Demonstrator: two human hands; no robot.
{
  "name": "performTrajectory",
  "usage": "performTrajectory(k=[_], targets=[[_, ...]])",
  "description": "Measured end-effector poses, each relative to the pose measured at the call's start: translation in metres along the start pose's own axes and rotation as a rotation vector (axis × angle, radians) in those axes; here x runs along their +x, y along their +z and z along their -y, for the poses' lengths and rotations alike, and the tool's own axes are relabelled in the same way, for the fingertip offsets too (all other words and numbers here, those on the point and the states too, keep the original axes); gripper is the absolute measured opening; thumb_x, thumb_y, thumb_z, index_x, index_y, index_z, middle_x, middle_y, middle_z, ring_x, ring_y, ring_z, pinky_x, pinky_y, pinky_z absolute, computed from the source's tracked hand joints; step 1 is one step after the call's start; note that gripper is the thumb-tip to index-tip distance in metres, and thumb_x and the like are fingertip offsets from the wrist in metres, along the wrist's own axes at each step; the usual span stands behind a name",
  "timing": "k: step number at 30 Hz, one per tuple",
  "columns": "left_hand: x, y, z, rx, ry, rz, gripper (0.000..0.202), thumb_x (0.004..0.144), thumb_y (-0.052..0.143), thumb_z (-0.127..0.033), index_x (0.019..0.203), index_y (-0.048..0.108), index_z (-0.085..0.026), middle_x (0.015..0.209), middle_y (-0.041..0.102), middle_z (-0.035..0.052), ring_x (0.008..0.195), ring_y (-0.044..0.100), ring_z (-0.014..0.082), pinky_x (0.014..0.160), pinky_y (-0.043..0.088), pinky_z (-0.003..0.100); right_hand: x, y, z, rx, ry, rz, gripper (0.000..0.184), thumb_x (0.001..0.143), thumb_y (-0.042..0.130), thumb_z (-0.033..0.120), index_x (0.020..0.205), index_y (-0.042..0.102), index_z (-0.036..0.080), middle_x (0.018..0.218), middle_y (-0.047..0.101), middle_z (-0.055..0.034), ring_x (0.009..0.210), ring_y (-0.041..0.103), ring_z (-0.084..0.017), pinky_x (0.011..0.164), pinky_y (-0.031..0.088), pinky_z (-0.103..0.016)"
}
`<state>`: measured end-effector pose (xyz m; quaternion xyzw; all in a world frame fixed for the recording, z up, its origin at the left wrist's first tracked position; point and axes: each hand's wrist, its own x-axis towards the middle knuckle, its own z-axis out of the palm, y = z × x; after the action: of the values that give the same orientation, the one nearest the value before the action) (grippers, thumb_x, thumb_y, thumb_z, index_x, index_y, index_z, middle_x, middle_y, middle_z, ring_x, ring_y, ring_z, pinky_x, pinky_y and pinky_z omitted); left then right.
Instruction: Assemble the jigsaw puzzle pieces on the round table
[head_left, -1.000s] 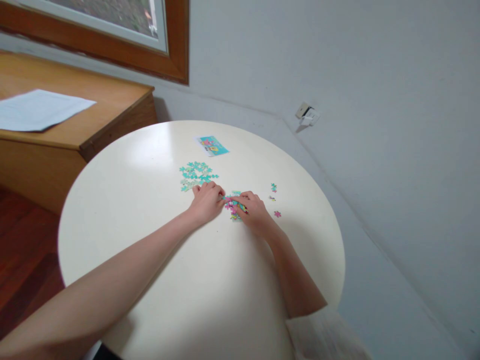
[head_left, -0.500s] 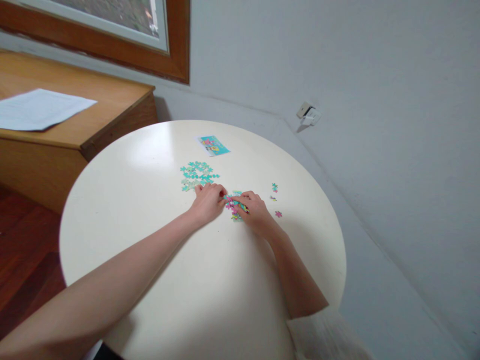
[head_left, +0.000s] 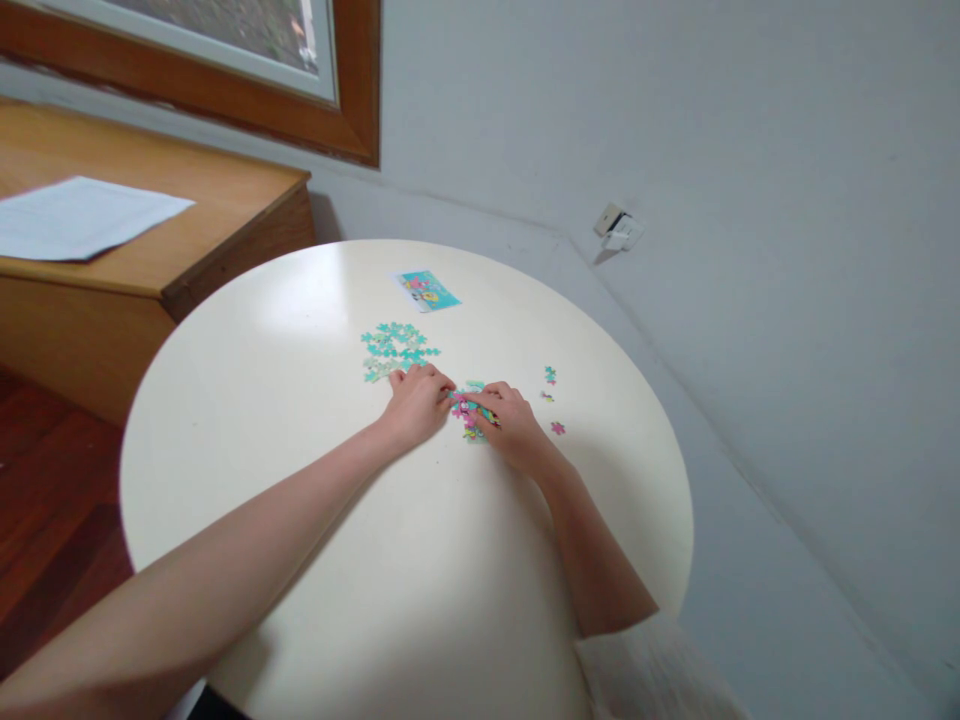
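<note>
A partly joined jigsaw puzzle (head_left: pixel 463 408) in pink, teal and yellow lies on the white round table (head_left: pixel 315 520), between my two hands. My left hand (head_left: pixel 420 402) is closed at its left edge, fingertips pinched on a small puzzle piece that they mostly hide. From the right, my right hand (head_left: pixel 511 422) grips the joined puzzle, with thumb and fingers over its right part. Beyond my left hand, a cluster of loose teal and pale-green puzzle pieces (head_left: pixel 395 345) is spread out.
A printed picture card (head_left: pixel 427 291) lies toward the table's far side. Right of my hands are a few loose pieces, one of them a pink piece (head_left: pixel 557 428). A wooden cabinet (head_left: pixel 240 195) bearing a paper sheet (head_left: pixel 90 215) stands at left; a wall socket (head_left: pixel 616 228) is at right.
My left fingertips have shifted very slightly at the puzzle's left edge. The right hand and the loose pieces look unchanged.
</note>
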<state>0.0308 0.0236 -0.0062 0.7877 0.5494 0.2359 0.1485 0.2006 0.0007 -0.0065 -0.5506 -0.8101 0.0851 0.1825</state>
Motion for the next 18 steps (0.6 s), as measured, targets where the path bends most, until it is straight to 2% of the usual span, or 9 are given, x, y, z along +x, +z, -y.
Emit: performTrajectory(k=[10,18], targets=[[-0.0007,-0.0008,-0.0002,-0.024,0.008,-0.003,0.012,0.080,0.054,-0.022,0.087,0.064,-0.021,0.092,0.065,0.0064,0.097,0.052,0.0244,0.078,0.027,0.037,0.0003,-0.0024,0.0032,-0.025,0.015,0.019,0.033,0.083,0.049,0.025,0.114,0.060,0.026,0.106,0.055,-0.0066,0.095,0.051,-0.019,0.087,0.041,-0.035],[-0.0009,-0.0031,-0.0008,-0.103,0.019,0.014,0.010,0.081,0.052,-0.022,0.080,0.061,-0.021,0.076,0.065,0.0014,0.085,0.055,0.0208,0.079,0.025,0.036,0.0003,-0.0025,0.0024,-0.048,0.000,0.026,0.033,0.084,0.048,0.025,0.115,0.059,0.025,0.106,0.055,-0.0070,0.096,0.051,-0.020,0.086,0.041,-0.034]])
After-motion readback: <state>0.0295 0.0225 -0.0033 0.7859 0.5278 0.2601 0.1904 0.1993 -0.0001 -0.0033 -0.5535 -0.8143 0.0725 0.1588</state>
